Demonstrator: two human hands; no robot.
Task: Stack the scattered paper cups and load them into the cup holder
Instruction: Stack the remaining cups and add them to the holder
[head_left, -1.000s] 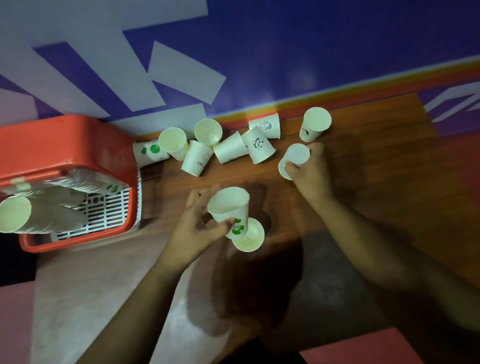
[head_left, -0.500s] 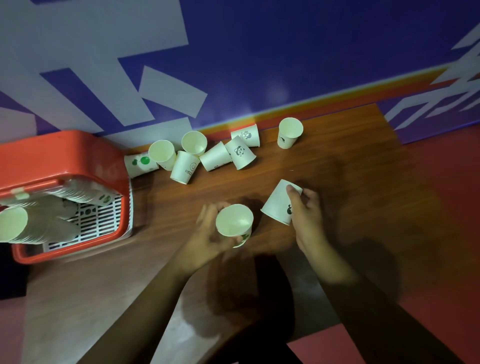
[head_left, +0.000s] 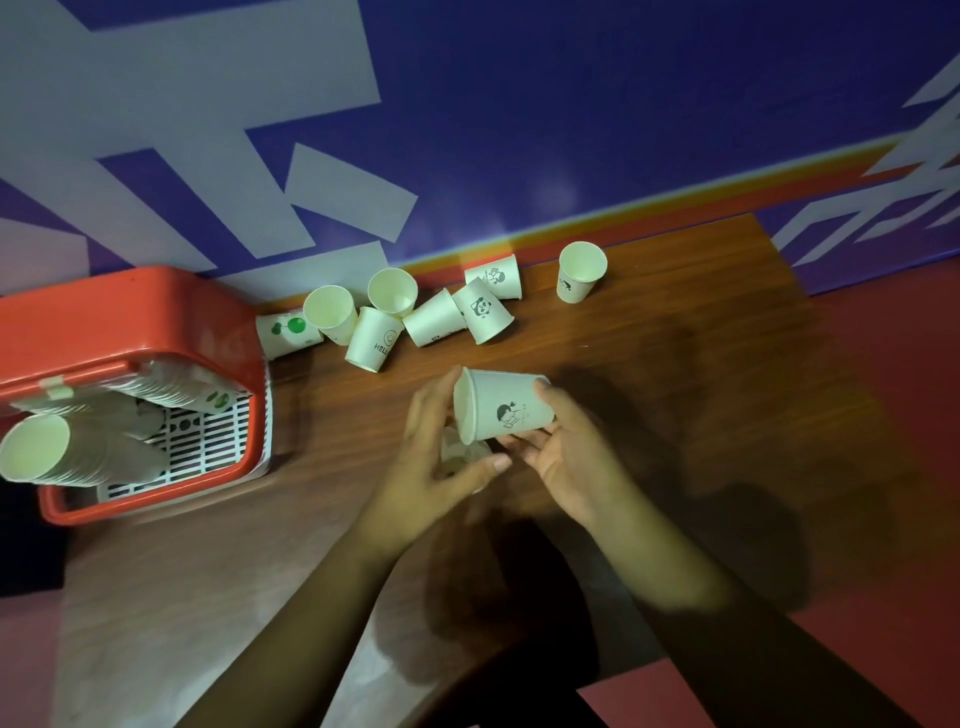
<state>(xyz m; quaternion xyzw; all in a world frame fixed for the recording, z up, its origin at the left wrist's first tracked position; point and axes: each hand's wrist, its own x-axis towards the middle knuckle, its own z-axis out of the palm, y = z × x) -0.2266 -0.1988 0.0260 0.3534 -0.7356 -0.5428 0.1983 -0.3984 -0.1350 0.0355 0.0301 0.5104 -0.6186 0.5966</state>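
Observation:
My right hand (head_left: 569, 457) grips a white paper cup with a black print (head_left: 501, 405), lying on its side with its mouth toward my left hand. My left hand (head_left: 434, 457) holds another white cup (head_left: 457, 454), mostly hidden behind its fingers and just below the first cup. Both hands meet over the middle of the wooden table (head_left: 675, 374). Several loose cups (head_left: 431, 312) lie scattered along the wall behind, one upright cup (head_left: 579, 270) apart to the right. The red cup holder basket (head_left: 130, 312) at the left holds long stacks of cups (head_left: 52, 449).
A blue wall with pale shapes runs right behind the table. The table's right edge drops to a red floor. The basket sits at the table's left end, its white grid bottom showing.
My right hand has carried its cup leftward and tipped it on its side next to my left hand's cup. My left hand's cup is now largely covered by fingers.

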